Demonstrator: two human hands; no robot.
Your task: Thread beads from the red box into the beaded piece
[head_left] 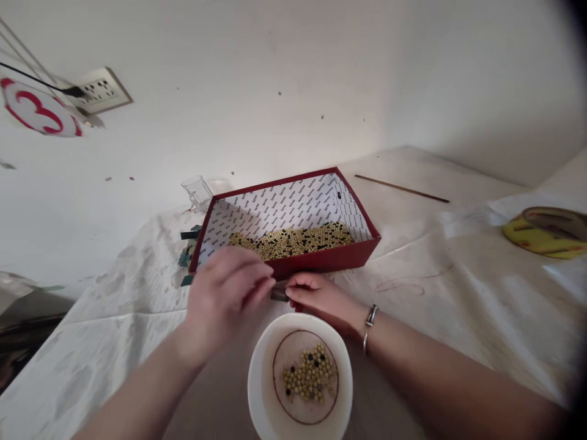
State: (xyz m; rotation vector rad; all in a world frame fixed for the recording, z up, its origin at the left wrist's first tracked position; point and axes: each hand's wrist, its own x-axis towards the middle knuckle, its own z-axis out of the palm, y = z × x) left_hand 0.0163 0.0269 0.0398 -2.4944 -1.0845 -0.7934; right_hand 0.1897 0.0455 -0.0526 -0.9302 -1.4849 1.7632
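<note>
My left hand [224,293] is closed in front of the red box, its fingertips pinched together near those of my right hand [314,296]. My right hand is also closed in a pinch and wears a silver bangle [369,324] at the wrist. Between the fingertips shows a small dark piece [279,294], too unclear to name; it meets my right fingertips. Just below sits a white bowl [257,382] with loose yellowish and a few black beads [312,374] in it. The red box [321,261] behind my hands holds a bed of similar beads [298,240] along its near side.
A clear cup [197,190] stands behind the box's left corner, with dark green pieces [187,253] beside the box. To the right lie a thin brown stick [401,188], a loop of thread [401,287] and a yellow tape roll [545,235]. The wall has a socket [98,91].
</note>
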